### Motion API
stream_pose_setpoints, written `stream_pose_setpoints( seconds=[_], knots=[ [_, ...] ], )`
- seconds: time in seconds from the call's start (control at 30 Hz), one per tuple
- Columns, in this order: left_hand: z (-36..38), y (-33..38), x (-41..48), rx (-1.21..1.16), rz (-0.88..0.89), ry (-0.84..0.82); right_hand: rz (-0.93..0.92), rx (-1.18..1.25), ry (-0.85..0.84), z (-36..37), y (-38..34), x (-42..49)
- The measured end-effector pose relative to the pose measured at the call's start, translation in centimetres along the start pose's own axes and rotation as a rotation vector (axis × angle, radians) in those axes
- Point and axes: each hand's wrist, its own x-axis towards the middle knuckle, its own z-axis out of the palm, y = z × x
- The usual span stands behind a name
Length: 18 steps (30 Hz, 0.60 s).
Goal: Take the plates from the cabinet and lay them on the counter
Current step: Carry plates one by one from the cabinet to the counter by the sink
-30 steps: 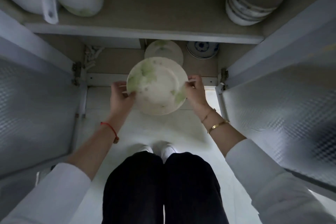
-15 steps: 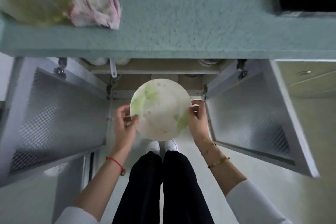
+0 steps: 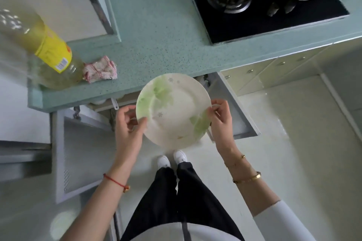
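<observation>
A white plate (image 3: 173, 109) with pale green leaf prints is held in the air just in front of the counter's front edge. My left hand (image 3: 128, 126) grips its left rim, thumb on top. My right hand (image 3: 221, 119) pinches its right rim. The speckled green counter (image 3: 156, 41) lies beyond the plate. Below it the cabinet (image 3: 117, 103) stands open, most of its inside hidden by the counter and the plate.
A big bottle of yellow oil (image 3: 39, 49) and a crumpled cloth (image 3: 100, 69) sit on the counter's left part. A black gas hob (image 3: 264, 2) fills the far right. Two cabinet doors (image 3: 82, 152) (image 3: 235, 107) swing out on either side of my legs.
Both hands have lifted the plate out of the low cabinet up to counter height. My head has risen, so the counter top, bottle and hob have come into view.
</observation>
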Motion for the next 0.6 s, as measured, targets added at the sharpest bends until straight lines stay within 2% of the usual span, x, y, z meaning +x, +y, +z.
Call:
stream_pose_setpoints(
  seconds=[0.27, 0.6],
  knots=[
    [6.2, 7.0, -1.8, -0.012, 0.049, -0.316, -0.029, 0.162, 0.293, -8.7, -3.7, -4.7],
    [20.9, 11.7, -7.9, 0.015, 0.048, -0.688, -0.043, 0.281, 0.657, -23.6, -4.1, -9.3]
  ],
)
